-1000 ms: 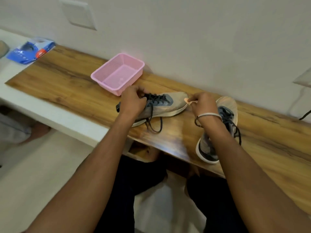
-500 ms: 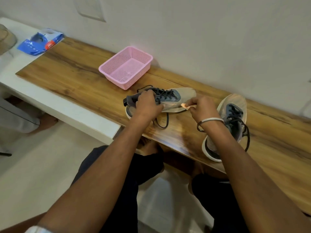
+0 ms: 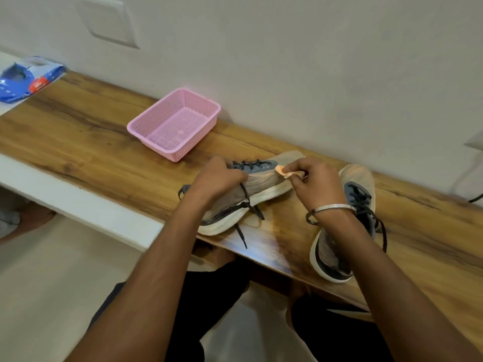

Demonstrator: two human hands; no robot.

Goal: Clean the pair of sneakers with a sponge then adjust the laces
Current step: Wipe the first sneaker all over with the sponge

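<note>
Sneaker (image 3: 261,189) lay tipped on its side on the wooden surface (image 3: 78,137), long axis running left to right, heel under the left hand (image 3: 217,181) and toe toward the right hand (image 3: 316,184). Left hand closed over the collar and upper laces, bracing it; right hand, the nearer to the toe, pinched a small peach sponge (image 3: 283,171) against the side of the toe, wrist bent down. Second sneaker (image 3: 352,220) stood upright just right of the right wrist, untouched, laces loose; wiping judged under way.
</note>
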